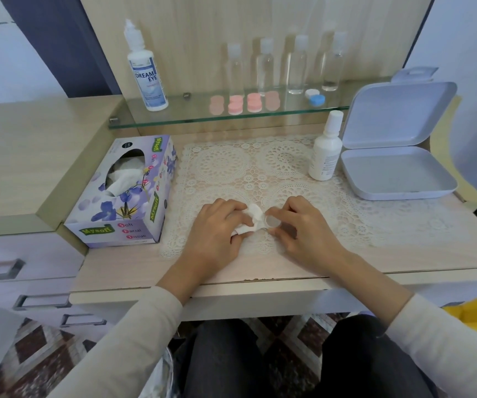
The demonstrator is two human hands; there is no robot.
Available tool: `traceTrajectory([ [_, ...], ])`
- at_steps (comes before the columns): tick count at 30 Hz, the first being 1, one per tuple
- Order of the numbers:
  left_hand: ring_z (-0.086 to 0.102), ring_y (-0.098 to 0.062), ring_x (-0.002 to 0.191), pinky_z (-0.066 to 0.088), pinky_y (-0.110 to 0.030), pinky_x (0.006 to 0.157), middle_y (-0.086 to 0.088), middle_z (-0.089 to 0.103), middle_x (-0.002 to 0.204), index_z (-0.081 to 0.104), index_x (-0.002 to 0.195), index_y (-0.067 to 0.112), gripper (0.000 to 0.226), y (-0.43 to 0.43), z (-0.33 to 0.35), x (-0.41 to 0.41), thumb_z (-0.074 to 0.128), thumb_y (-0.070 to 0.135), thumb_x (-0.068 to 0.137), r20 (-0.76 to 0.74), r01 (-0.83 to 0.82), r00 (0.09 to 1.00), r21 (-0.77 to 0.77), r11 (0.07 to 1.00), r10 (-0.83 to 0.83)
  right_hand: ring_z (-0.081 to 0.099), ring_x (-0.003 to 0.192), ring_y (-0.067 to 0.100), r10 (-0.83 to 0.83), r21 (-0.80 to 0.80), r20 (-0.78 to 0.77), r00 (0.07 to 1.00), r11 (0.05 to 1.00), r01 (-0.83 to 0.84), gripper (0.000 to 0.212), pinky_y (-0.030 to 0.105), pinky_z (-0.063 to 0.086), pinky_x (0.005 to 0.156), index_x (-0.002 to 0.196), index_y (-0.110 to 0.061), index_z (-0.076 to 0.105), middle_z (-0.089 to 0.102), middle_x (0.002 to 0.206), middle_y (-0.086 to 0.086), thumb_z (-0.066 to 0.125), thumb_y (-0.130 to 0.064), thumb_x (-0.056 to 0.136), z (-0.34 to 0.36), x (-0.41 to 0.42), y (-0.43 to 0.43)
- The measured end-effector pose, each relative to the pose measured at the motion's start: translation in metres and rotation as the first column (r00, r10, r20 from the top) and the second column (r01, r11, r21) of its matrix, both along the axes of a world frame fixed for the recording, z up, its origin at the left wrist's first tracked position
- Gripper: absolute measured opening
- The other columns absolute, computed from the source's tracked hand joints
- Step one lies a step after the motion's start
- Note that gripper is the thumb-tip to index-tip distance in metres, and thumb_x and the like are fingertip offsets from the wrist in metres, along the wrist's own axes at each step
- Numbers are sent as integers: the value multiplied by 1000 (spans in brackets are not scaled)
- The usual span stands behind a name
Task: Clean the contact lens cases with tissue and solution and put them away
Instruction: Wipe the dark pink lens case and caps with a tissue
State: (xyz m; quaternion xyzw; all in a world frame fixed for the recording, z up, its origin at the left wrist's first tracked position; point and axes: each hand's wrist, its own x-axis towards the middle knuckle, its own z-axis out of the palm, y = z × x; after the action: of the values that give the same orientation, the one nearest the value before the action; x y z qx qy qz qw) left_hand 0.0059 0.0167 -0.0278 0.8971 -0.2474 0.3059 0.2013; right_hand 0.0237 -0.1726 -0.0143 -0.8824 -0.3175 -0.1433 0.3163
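Observation:
My left hand [217, 228] holds a crumpled white tissue [253, 214] over the lace mat. My right hand [303, 228] pinches a small round clear lens case part [272, 221] right beside the tissue. On the glass shelf [174, 116] lie pink lens cases [244, 103] and a white-and-blue lens case [315, 96]. A large solution bottle [147, 70] stands at the shelf's left end. A small white bottle [325, 147] stands on the mat at the right. Beside that bottle sits an open grey storage box [398, 173].
A purple tissue box [128, 193] sits left of the lace mat [246, 168]. Several clear travel bottles [296, 64] stand along the back of the shelf. Drawers are at the lower left, and the desk's front edge runs just below my wrists.

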Motion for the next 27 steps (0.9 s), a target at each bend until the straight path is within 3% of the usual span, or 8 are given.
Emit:
traceTrajectory([
  [6, 48, -16, 87, 48, -33, 66, -6, 66, 95, 72, 83, 17, 15, 5, -2, 4, 60, 19, 76, -11, 51, 999, -36, 998, -52, 37, 69, 15, -2, -4, 1, 1000, 1000, 2, 24, 14, 23, 61, 97, -5, 68, 38, 74, -2, 70, 1, 73, -1, 0, 1],
  [10, 46, -13, 85, 44, -30, 66, 8, 50, 98, 59, 86, 24, 16, 2, 0, 1, 55, 14, 74, -32, 49, 998, -54, 997, -50, 37, 71, 15, -6, -15, -5, 1000, 1000, 6, 27, 13, 23, 62, 99, -5, 68, 38, 75, -2, 70, 1, 73, -1, -1, 1],
  [13, 44, -13, 85, 37, -28, 67, 9, 44, 97, 50, 88, 26, 12, 0, 1, 0, 52, 22, 77, -39, 11, 999, -18, 1000, -12, 38, 71, 15, -7, -16, -7, 1000, 1000, 7, 28, 13, 22, 62, 100, -4, 67, 38, 75, -2, 70, 1, 73, -1, 0, 1],
  [16, 45, -15, 86, 42, -31, 66, 6, 48, 101, 60, 92, 24, 13, 1, 0, -1, 55, 27, 80, -24, -2, 1000, -9, 1000, 2, 38, 71, 15, -15, -10, -10, 1000, 1000, 15, 29, 13, 23, 63, 101, -3, 67, 39, 76, -2, 71, 1, 73, -1, 0, 1],
  [20, 47, -17, 88, 45, -30, 63, 2, 55, 98, 73, 81, 14, 15, 3, 2, 2, 59, 18, 77, 28, 44, 999, -28, 999, -43, 38, 72, 15, -8, -16, -7, 1000, 1000, 8, 29, 13, 24, 63, 101, -4, 67, 39, 77, -1, 71, 0, 72, -1, -1, 1],
  [23, 45, -16, 88, 44, -29, 63, 5, 49, 99, 69, 80, 15, 16, 3, 2, 2, 56, 8, 73, 26, 59, 998, -36, 998, -58, 39, 73, 15, -6, -24, -1, 1000, 1000, 6, 28, 13, 25, 63, 100, -5, 68, 39, 77, -2, 70, -1, 73, -2, 0, 1],
  [27, 43, -15, 87, 42, -29, 64, 6, 44, 98, 51, 86, 23, 34, 0, 3, 0, 63, -1, 66, -6, 42, 999, -30, 999, -42, 40, 74, 16, -3, -27, -6, 1000, 1000, 3, 26, 13, 26, 64, 100, -5, 68, 40, 76, -1, 70, -2, 74, -1, 0, 2],
])
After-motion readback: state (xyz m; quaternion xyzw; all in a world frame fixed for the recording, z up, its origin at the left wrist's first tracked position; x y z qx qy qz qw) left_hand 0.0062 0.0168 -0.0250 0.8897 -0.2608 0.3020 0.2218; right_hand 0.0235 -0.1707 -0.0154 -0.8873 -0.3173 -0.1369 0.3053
